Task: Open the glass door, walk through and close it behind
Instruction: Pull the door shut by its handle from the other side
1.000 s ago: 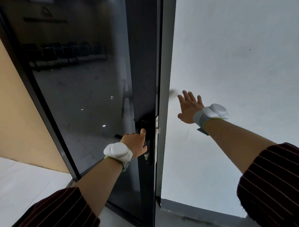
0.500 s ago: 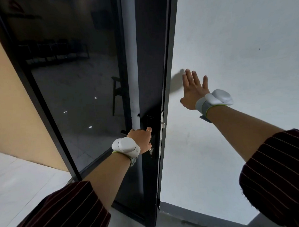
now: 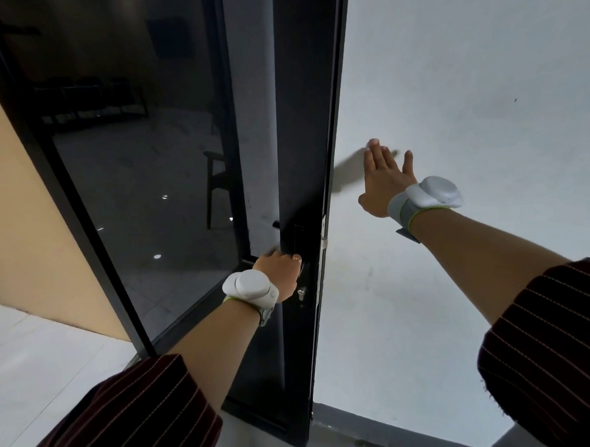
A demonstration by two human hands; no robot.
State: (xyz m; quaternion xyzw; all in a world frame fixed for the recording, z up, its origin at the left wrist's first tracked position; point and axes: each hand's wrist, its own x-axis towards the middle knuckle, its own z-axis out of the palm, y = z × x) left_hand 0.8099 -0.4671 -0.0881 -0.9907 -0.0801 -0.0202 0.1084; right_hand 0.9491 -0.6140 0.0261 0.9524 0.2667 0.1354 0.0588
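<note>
- White wall (image 3: 449, 81): plain and pale, with a small dark speck high on its right part.
- Grey skirting (image 3: 380, 422): runs along the foot of the white wall.
- Tan wall (image 3: 12, 202): far left of the white wall.
- Pale tiled floor (image 3: 39, 352): below the tan wall.

Door handle (image 3: 300, 253) mostly hidden under curled left hand (image 3: 280, 269); grip unclear. Glass door (image 3: 155, 145) cut off at top edge. Fingertips (image 3: 373, 144) of right hand (image 3: 384, 182) slightly blurred.
</note>
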